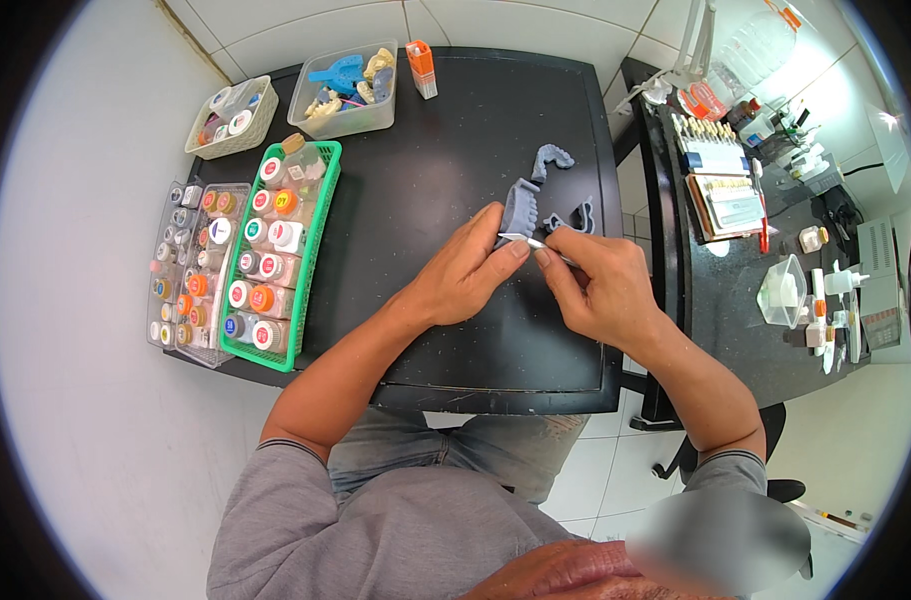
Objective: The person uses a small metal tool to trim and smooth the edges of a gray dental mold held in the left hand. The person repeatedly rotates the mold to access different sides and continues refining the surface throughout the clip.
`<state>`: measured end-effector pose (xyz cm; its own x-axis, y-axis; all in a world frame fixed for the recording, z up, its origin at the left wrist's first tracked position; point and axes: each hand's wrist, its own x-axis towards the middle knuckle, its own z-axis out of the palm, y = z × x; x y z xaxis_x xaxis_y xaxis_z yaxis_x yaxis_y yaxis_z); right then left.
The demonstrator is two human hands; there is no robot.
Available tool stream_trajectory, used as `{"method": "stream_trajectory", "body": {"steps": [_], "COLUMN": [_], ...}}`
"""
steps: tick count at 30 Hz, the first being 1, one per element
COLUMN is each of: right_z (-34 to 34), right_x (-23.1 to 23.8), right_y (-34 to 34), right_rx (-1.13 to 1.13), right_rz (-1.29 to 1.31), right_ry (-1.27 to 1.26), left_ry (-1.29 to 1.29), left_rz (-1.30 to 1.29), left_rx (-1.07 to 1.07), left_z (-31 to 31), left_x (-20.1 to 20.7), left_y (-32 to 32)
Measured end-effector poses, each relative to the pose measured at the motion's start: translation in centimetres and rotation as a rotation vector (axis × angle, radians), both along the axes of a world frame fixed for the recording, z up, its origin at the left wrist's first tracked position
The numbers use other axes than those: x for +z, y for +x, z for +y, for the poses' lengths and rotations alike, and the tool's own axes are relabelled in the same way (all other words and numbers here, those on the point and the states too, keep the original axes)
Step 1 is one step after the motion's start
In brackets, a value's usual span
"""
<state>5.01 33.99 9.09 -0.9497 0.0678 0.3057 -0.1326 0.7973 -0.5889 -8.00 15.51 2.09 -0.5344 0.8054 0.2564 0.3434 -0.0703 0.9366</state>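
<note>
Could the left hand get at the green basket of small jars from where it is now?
Probably yes. The green basket sits on the left hand's own side, with bare black tabletop between them. But that hand is holding a grey dental model, so it isn't free.

**Grey short sleeves, bare forearms, faded jeans**

The person wears a grey, heathered short-sleeved shirt; each sleeve ends above the elbow in a narrow ribbed cuff, far back from the fingers. From the cuffs forward to the fingertips both forearms are bare, with no watch, bracelet or glove. The left hand (pixel 465 270) and the right hand (pixel 595 285) carry no visible rings, and the nails are short. Below the shirt hem, faded blue-grey jeans cover the lap, creased across the thighs.
</note>
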Motion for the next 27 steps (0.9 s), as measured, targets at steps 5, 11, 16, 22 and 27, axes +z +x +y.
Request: {"method": "stream_trajectory", "body": {"steps": [5, 11, 16, 22, 27], "right_z": [-0.04, -0.06, -0.03, 0.00, 0.09], "right_x": [0.06, 0.07, 0.23, 0.13, 0.31], "right_y": [-0.03, 0.00, -0.09, -0.04, -0.02], "right_rx": [0.001, -0.012, -0.004, 0.013, 0.017], "right_rz": [0.004, 0.008, 0.023, 0.014, 0.006], "right_ry": [-0.001, 0.001, -0.030, -0.021, -0.014], "left_ry": [-0.001, 0.013, 0.025, 0.012, -0.108], "left_rz": [0.022, 0.070, 0.009, 0.033, 0.039], "left_rx": [0.011, 0.021, 0.014, 0.015, -0.017], "left_z": [0.04, 0.18, 0.27, 0.11, -0.36], "left_x": [0.38, 0.11, 0.34, 0.26, 0.71], "left_y": [0.08, 0.06, 0.34, 0.16, -0.20]}}
